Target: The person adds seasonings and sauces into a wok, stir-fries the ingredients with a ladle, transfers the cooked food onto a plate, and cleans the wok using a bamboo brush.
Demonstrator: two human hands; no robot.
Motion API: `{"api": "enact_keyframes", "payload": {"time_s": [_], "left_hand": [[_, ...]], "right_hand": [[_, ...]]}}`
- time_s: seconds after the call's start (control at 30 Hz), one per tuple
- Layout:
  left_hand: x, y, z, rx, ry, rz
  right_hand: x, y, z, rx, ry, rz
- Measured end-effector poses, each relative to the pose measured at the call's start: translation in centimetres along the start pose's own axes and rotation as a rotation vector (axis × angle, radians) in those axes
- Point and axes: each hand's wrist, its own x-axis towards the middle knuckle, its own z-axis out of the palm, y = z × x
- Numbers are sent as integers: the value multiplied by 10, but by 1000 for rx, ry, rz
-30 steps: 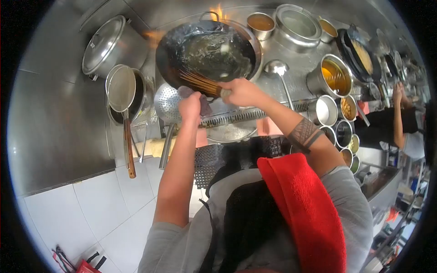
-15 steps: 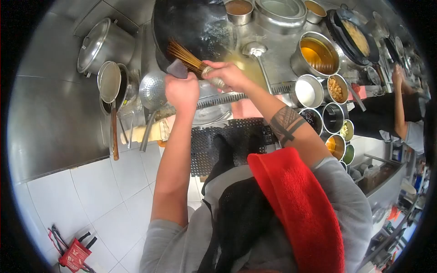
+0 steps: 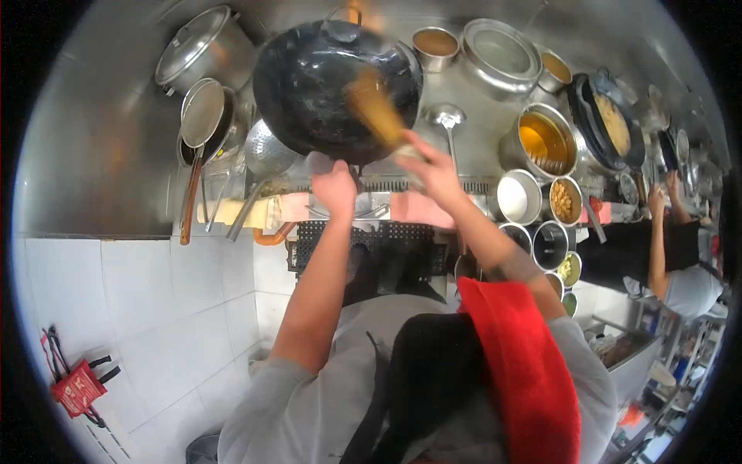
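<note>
In the head view my left hand (image 3: 335, 188) is closed at the near edge of a black wok (image 3: 301, 85), with a grey pad (image 3: 319, 162) by the thumb. The grip itself is partly hidden. My right hand (image 3: 434, 172) is wrapped round the bound end of a bamboo wok brush (image 3: 376, 108). Motion blurs the brush, whose bristles point up and left over the right part of the wok. Whether they touch the metal I cannot tell. The wok's inside looks wet and shiny.
Orange flame (image 3: 355, 11) shows behind the wok. A perforated skimmer (image 3: 267, 148) and strainer (image 3: 203, 114) are left; a ladle (image 3: 446, 116), oil pot (image 3: 572, 147) and several ingredient tins (image 3: 519, 197) are right. Another person (image 3: 688, 290) works at far right.
The wok now shows whole, lower in view, and the steam over it has thinned. The brush has swung right and up with my right hand. Flame has appeared behind the wok.
</note>
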Motion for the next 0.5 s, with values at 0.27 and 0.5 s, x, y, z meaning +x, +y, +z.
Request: {"api": "enact_keyframes", "payload": {"time_s": [0.27, 0.5], "left_hand": [[123, -37, 71, -397, -307, -600], [156, -20, 43, -304, -689, -811]], "right_hand": [[-33, 161, -65, -1337, 329, -298], [-67, 150, -56, -1272, 428, -36]]}}
